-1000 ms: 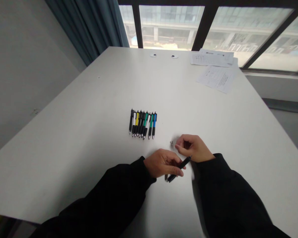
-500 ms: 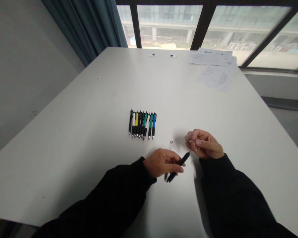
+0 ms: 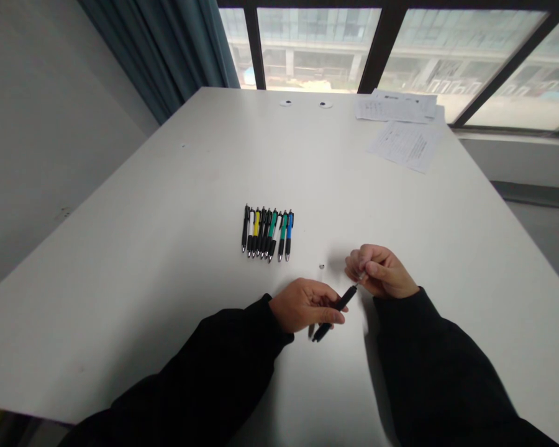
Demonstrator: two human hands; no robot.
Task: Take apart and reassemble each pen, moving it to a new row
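My left hand (image 3: pixel 307 305) is closed around a black pen barrel (image 3: pixel 346 299), which slants up to the right with a thin tip showing at its upper end. Opposite that tip, my right hand (image 3: pixel 381 271) pinches a tiny silvery piece (image 3: pixel 361 277), spring-like but too small to be sure of. This piece meets or nearly meets the pen's tip. A small silver pen tip cone (image 3: pixel 322 266) lies on the table just beyond my left hand. Fingers cover the middle of the barrel.
A row of several pens (image 3: pixel 269 234), black, white, yellow, green and blue, lies on the white table (image 3: pixel 168 248) ahead. Printed papers (image 3: pixel 403 146) rest at the far right. Two eye-shaped stickers (image 3: pixel 325 105) sit near the far edge, below the window.
My right hand has come slightly left and down, bringing the tiny piece to the pen's tip. My left hand and the pen have barely moved.
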